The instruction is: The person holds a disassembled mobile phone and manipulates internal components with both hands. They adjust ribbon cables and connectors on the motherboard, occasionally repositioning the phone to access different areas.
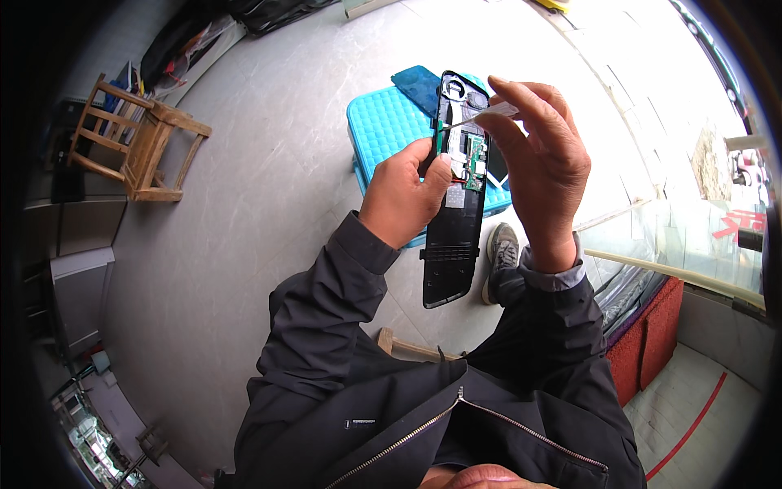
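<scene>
The left hand (pixel 407 193) is gripping a long black plastic casing (pixel 450 248), pointing forward; the right hand (pixel 544 147) is pinching a slim pale-handled tool (pixel 499 109) crosswise from its right.

The long device casing (pixel 450 232) is black, with a green circuit board (pixel 474 163) inside it, a thin red wire (pixel 460 182) and a whitish label (pixel 455 197). The slim tool (pixel 498 111) over it looks pale. Below, the stool (pixel 381 122) is bright turquoise, patterned all over in small quilted squares, and the flat sheet (pixel 415 88) on it is a deeper blue. The floor (pixel 244 163) is light grey, faintly veined. The wooden chair (pixel 155 151) is warm brown. The jacket (pixel 326 285) is charcoal black with brassy zip teeth (pixel 399 439) and a pale grey inner cuff (pixel 557 280); the shoe (pixel 506 251) is dark grey with whitish laces; the carpet-like panel (pixel 660 338) is brick red.
</scene>
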Demonstrator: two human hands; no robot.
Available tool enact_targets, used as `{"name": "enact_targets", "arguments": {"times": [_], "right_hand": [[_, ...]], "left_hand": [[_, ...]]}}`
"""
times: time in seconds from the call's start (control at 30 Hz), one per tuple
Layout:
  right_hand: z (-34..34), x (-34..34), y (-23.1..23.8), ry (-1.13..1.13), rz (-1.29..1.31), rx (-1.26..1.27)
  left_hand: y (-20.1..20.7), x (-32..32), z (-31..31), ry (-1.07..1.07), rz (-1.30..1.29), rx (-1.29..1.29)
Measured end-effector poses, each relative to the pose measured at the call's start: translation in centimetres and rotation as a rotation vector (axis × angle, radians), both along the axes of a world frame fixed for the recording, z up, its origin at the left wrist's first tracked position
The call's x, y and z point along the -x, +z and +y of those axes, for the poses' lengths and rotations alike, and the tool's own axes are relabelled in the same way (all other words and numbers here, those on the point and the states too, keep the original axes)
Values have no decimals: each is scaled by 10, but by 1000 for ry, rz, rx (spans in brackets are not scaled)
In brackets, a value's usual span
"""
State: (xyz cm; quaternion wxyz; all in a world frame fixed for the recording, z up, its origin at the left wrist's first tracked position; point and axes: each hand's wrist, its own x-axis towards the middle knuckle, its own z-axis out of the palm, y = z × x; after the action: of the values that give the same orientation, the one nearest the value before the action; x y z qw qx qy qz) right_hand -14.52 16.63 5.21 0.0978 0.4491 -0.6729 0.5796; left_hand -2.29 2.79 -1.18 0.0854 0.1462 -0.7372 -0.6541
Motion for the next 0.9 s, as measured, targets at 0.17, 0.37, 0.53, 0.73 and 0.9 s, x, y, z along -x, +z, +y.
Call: {"name": "enact_targets", "arguments": {"times": [0.17, 0.37, 0.53, 0.73, 0.9], "right_hand": [[1, 3, 0, 99, -39, -16], [-5, -1, -4, 101, -103, 19], [-1, 0, -3, 75, -51, -14], [-5, -2, -4, 203, -168, -6], [-2, -4, -3, 175, -150, -81]], "left_hand": [[-5, -2, -3, 17, -31, 44], [-8, -2, -4, 41, 20, 46], [-4, -4, -5, 32, -4, 57], [-3, -7, -8, 10, -18, -66], [-5, -8, -10, -6, -39, -36]]}}
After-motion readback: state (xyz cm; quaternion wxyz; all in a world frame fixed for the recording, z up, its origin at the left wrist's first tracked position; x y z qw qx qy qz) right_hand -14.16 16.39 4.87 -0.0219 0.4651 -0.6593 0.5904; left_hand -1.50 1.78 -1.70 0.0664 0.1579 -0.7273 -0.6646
